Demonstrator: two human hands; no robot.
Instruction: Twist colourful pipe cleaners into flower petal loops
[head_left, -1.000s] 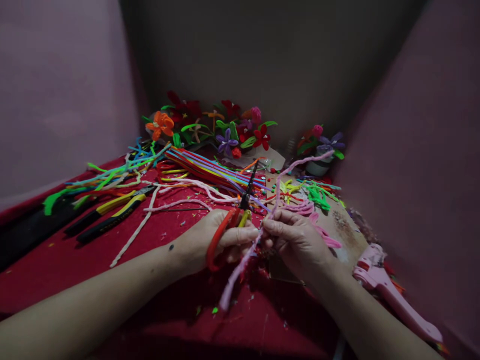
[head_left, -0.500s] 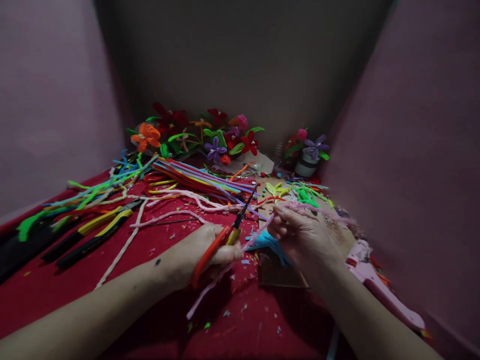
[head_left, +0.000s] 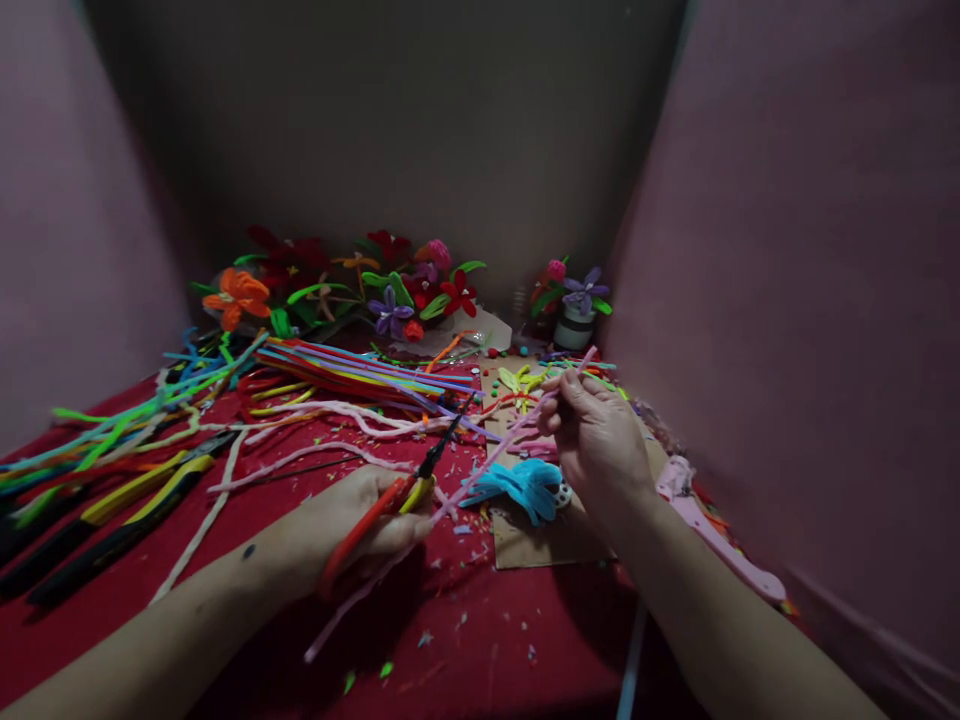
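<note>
My left hand [head_left: 367,515] is closed around scissors [head_left: 442,445] with red and yellow handles, their dark blades pointing up and away. The same hand also grips a pink pipe cleaner [head_left: 491,458], whose lower end hangs out below it. Higher up, my right hand [head_left: 604,430] pinches that pipe cleaner near its far end, and a short tip sticks up past the fingers. Between the hands the strand runs straight at a slant. Just beneath it, a bundle of bent blue pipe cleaners [head_left: 529,487] lies on a piece of cardboard [head_left: 540,548].
Pliers [head_left: 142,500] with black and yellow handles lie at left, near a pile of coloured pipe cleaners [head_left: 360,362]. Pipe-cleaner flowers [head_left: 390,312] line the back, some in a small pot [head_left: 575,328]. A pink tool [head_left: 720,540], perhaps a glue gun, rests at right. Scraps dot the red cloth [head_left: 450,640].
The view has turned rightward, so the scene appears shifted left. The pink pipe cleaner's far end, stretched out to the right before, now points up from my right hand. Both hands keep their grip.
</note>
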